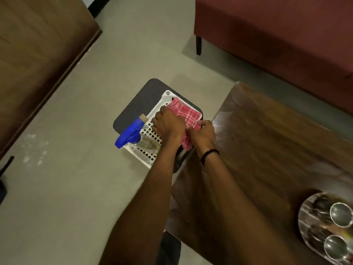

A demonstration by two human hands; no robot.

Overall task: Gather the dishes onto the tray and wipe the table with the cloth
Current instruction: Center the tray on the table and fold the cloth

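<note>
Left of the table (pixel 267 140), the right hand (pixel 202 134) pinches the cloth (pixel 186 111) over the basket (pixel 165 95); the left hand (pixel 168 127) covers it, grip unclear, probably readying to wipe.

On your left, a white lattice basket (pixel 150 159) sits on a dark grey stool (pixel 141 100). A spray bottle (pixel 131 133) with a blue head lies at the basket's left side. A red sofa (pixel 277 44) stands far right. A brown wooden panel (pixel 38 54) stands far left on the grey floor (pixel 76 188).
</note>
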